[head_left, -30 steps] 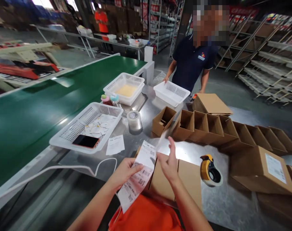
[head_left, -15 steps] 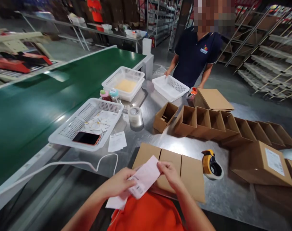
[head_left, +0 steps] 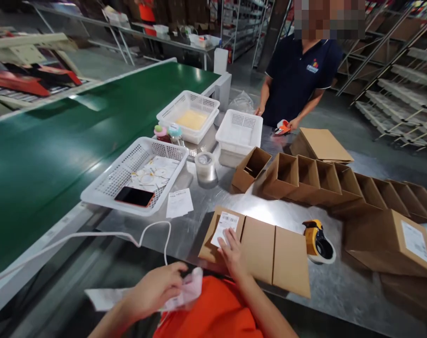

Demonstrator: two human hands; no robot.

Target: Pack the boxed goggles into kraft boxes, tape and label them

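A white printed label [head_left: 223, 224] lies on the leftmost of three closed cardboard boxes [head_left: 257, 249] at the table's near edge. My right hand [head_left: 230, 251] rests on the label's lower part, fingers spread and flat. Lower left, above my lap, my left hand [head_left: 160, 286] is closed on a pinkish-white strip of label paper [head_left: 187, 288]. The strip's other end trails out to the left behind my wrist. A yellow tape dispenser [head_left: 319, 241] stands beside the right box.
Open cartons [head_left: 312, 178] run in a row to the right, near a labelled box [head_left: 389, 239]. White baskets [head_left: 135, 176], a clear tape roll [head_left: 205, 166] and loose slips [head_left: 180, 203] occupy the left. A co-worker [head_left: 299, 70] stands opposite, beside a green conveyor [head_left: 58, 150].
The label has gone from my hands onto the left box, with my right hand now flat on it. My left hand moved down-left with the paper strip. The co-worker's basket was set closer.
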